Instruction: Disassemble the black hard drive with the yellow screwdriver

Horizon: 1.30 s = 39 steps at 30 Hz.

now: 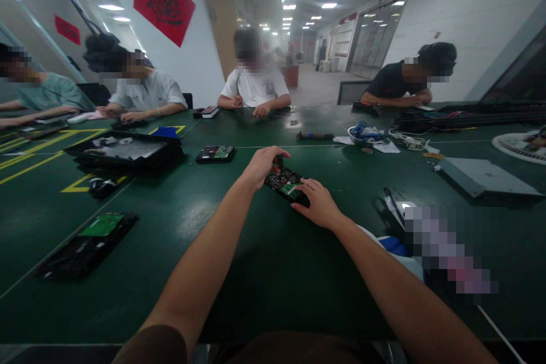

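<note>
Right hand (319,203) of ours has its thumb and fingers spread across the right end of a black, flat rectangular device with a green circuit board (286,185), clamped on it. Our left hand (261,169) is bent over the device's far-left end, fingertips close around something small and dark; can't tell if they're pinching it or just touching. So the device sits right between our two hands, low over the dark green tabletop (256,290). Just beyond our grip to the left there's a small black-and-silver unit with a green board (216,153), and farther left a black plastic tray (123,153). Nearer us on that side lies another long black device with a green panel (91,242). Well off to the right we've got a flat grey metal box (488,175). Straight across from our grip sits a co-worker in a white T-shirt (256,88).
</note>
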Motion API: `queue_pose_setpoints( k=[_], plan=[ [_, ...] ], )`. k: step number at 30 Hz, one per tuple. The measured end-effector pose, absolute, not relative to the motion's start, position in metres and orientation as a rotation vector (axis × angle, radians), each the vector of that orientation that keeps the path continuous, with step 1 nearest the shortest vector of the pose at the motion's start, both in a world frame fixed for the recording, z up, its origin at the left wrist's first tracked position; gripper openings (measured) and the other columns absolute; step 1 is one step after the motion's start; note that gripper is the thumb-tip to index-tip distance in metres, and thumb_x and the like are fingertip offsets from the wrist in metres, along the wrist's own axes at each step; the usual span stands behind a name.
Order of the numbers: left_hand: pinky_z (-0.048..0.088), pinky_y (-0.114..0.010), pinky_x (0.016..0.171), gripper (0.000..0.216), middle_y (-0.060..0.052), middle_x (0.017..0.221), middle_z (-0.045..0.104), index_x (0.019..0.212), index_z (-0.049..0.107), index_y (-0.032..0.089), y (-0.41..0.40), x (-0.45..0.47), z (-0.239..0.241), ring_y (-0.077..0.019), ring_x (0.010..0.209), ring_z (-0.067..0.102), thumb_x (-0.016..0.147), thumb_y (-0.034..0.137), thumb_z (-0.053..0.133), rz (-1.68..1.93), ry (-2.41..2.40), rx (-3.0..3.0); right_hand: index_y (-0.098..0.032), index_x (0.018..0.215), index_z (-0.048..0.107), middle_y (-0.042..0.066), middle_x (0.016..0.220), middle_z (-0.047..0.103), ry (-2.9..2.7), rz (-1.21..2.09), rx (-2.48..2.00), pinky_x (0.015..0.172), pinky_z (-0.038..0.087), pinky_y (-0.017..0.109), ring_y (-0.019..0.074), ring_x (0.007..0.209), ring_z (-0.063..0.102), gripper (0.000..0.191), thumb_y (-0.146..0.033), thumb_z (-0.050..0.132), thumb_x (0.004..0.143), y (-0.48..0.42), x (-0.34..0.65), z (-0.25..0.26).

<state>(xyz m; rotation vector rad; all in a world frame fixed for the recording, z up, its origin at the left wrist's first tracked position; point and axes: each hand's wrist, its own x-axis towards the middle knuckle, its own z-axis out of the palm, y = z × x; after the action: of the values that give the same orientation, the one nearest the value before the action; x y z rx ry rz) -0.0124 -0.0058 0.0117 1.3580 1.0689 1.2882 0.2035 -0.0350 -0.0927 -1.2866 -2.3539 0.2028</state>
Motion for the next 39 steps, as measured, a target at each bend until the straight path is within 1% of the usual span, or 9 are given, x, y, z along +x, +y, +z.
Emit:
queue_pose_setpoints(
  k=[5, 8, 11, 15, 19, 24, 28, 34, 39],
  plan=[
    [0.05, -0.026, 0.058, 0.024, -0.01, 0.089, 0.068, 0.091, 0.07, 0.017, -0.0055, -0.012, 0.0087, -0.0206, 0.085, 0.063, 0.081, 0.037, 0.064, 1.209, 0.925, 1.264, -0.027, 0.134, 0.061, 0.012, 0.155, 0.047, -2.358, 0.205, -1.282, 0.113, 0.037, 0.06, 0.0354, 0.145, 0.038, 0.053, -0.055, 0.068, 0.09, -0.0359, 0.2033, -0.0913],
    [0.05, -0.027, 0.057, 0.024, -0.009, 0.082, 0.068, 0.091, 0.064, 0.017, -0.0039, -0.0103, 0.0061, -0.0209, 0.079, 0.065, 0.081, 0.038, 0.066, 1.171, 0.832, 1.178, -0.026, 0.134, 0.061, 0.012, 0.155, 0.046, -2.358, 0.205, -1.296, 0.112, 0.038, 0.06, 0.0357, 0.145, 0.038, 0.053, -0.054, 0.068, 0.09, -0.0363, 0.2031, -0.0904],
    [0.05, -0.027, 0.057, 0.022, -0.01, 0.084, 0.068, 0.086, 0.064, 0.017, -0.0037, -0.0098, 0.0065, -0.0215, 0.082, 0.065, 0.08, 0.037, 0.065, 1.192, 0.844, 1.213, -0.027, 0.134, 0.061, 0.012, 0.155, 0.046, -2.363, 0.204, -1.303, 0.111, 0.039, 0.06, 0.0356, 0.144, 0.038, 0.053, -0.054, 0.068, 0.089, -0.0361, 0.2027, -0.0891],
    [0.045, -0.023, 0.053, 0.022, -0.009, 0.089, 0.068, 0.079, 0.071, 0.017, -0.0064, -0.0117, 0.0116, -0.0198, 0.084, 0.062, 0.08, 0.036, 0.062, 1.266, 0.992, 1.389, -0.027, 0.132, 0.062, 0.012, 0.154, 0.047, -2.367, 0.206, -1.317, 0.11, 0.039, 0.06, 0.0354, 0.143, 0.038, 0.052, -0.054, 0.069, 0.088, -0.0361, 0.2018, -0.0861],
    [0.045, -0.023, 0.055, 0.023, -0.01, 0.092, 0.069, 0.082, 0.075, 0.017, -0.0083, -0.0129, 0.015, -0.0194, 0.085, 0.061, 0.08, 0.035, 0.06, 1.257, 1.047, 1.43, -0.027, 0.132, 0.062, 0.011, 0.154, 0.046, -2.368, 0.197, -1.341, 0.108, 0.04, 0.058, 0.0356, 0.143, 0.038, 0.051, -0.054, 0.068, 0.089, -0.0375, 0.2008, -0.0839],
    [0.048, -0.026, 0.057, 0.025, -0.01, 0.083, 0.068, 0.092, 0.067, 0.015, -0.0063, -0.01, 0.0113, -0.0194, 0.078, 0.064, 0.08, 0.037, 0.065, 1.186, 0.888, 1.199, -0.027, 0.132, 0.061, 0.012, 0.153, 0.046, -2.379, 0.158, -1.353, 0.107, 0.04, 0.055, 0.0352, 0.141, 0.038, 0.049, -0.052, 0.067, 0.09, -0.0391, 0.2003, -0.0846],
    [0.053, -0.029, 0.061, 0.022, -0.01, 0.084, 0.068, 0.087, 0.065, 0.015, -0.0045, -0.0084, 0.0082, -0.0204, 0.081, 0.064, 0.078, 0.035, 0.066, 1.207, 0.856, 1.17, -0.028, 0.133, 0.06, 0.013, 0.15, 0.045, -2.375, 0.151, -1.378, 0.106, 0.039, 0.055, 0.0361, 0.14, 0.039, 0.05, -0.052, 0.067, 0.09, -0.0395, 0.1999, -0.0852],
    [0.051, -0.024, 0.058, 0.026, -0.01, 0.096, 0.066, 0.079, 0.073, 0.016, -0.0054, -0.0091, 0.0102, -0.0201, 0.088, 0.06, 0.081, 0.038, 0.058, 1.279, 1.099, 1.423, -0.029, 0.134, 0.059, 0.013, 0.145, 0.045, -2.353, 0.146, -1.396, 0.105, 0.04, 0.054, 0.0359, 0.134, 0.044, 0.051, -0.053, 0.067, 0.089, -0.0403, 0.1983, -0.085],
    [0.053, -0.026, 0.059, 0.02, -0.008, 0.091, 0.066, 0.082, 0.067, 0.016, -0.0086, -0.0066, 0.0155, -0.019, 0.082, 0.061, 0.078, 0.036, 0.064, 1.276, 1.174, 1.409, -0.029, 0.133, 0.058, 0.014, 0.145, 0.044, -2.345, 0.138, -1.403, 0.103, 0.04, 0.054, 0.0359, 0.131, 0.047, 0.051, -0.053, 0.066, 0.089, -0.0405, 0.1976, -0.0862]
  ],
)
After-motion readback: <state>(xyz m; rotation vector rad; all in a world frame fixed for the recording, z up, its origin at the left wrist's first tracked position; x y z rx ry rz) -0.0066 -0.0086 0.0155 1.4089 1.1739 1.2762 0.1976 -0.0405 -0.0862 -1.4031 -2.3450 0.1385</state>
